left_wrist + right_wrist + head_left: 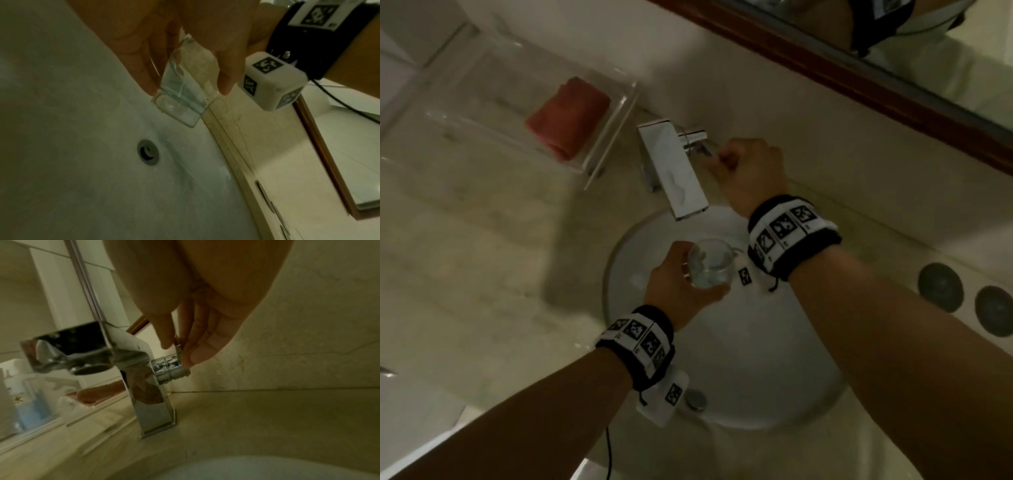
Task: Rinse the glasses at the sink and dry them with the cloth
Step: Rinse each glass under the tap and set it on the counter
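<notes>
In the head view the left hand (pixel 681 284) grips a clear glass (pixel 710 262) from its left side, fingers and thumb wrapped round the wall, and holds it over the far half of the round white sink (pixel 774 377), short of the spout of the chrome faucet (pixel 674 171). The right hand (pixel 751 171) reaches past the basin's far rim to the faucet handle (pixel 697 138) and pinches it between thumb and curled fingers. A red cloth (pixel 568 118) lies rolled in a clear tray (pixel 606 150) on the counter (pixel 482 257), toward its back left edge; the broad stretch of counter left of the basin lies bare. Two dark round discs (pixel 940 287) sit on the counter near its right edge.

From the left wrist the glass (pixel 185 91) tilts, base down toward the bowl, with a little water inside; fingers (pixel 228 68) and thumb clasp its walls. It hangs apart from the bowl, with open basin down to the overflow hole (pixel 149 152), and close to the basin's curved rim on the right.

From the right wrist the fingers (pixel 199 344) and thumb close on the flat lever of the handle (pixel 176 365), which stands at the side of the faucet body (pixel 148 392). No water is visible at the spout. The wall runs just behind the hand.
</notes>
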The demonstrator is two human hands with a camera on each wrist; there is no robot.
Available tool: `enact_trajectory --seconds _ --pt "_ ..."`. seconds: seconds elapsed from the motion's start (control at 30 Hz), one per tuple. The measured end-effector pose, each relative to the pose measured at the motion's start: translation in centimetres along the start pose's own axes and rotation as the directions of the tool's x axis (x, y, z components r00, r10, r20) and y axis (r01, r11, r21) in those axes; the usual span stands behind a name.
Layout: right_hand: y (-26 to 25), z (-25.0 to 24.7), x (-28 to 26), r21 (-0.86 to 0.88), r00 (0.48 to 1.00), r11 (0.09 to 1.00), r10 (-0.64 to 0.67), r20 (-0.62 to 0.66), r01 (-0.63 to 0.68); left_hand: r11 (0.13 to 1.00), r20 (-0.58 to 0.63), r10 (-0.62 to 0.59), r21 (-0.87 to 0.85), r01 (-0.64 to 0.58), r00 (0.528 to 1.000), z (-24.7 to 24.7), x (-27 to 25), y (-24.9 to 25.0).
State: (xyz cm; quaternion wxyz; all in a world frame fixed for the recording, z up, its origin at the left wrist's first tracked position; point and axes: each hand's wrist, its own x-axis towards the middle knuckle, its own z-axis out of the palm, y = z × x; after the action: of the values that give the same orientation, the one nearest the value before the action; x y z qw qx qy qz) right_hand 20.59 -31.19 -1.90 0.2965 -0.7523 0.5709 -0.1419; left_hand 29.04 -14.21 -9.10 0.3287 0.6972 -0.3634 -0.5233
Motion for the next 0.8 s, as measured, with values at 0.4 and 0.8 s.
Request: enact_trajectory --seconds 0.4,0.8 --pt "1.9 0.2 1.2 0.006 0.995 1.0 -0.011 -0.102 0.012 0.992 -0.169 -0.028 -0.128 0.006 0.985 -1.8 2.1 0.2" --pt "4.9 4.0 -5.9 0.349 0.89 0.921 -0.004 0.455 -0.174 0.988 -0.158 -0.031 -0.153 0.006 0.987 -1.8 2.3 -0.7"
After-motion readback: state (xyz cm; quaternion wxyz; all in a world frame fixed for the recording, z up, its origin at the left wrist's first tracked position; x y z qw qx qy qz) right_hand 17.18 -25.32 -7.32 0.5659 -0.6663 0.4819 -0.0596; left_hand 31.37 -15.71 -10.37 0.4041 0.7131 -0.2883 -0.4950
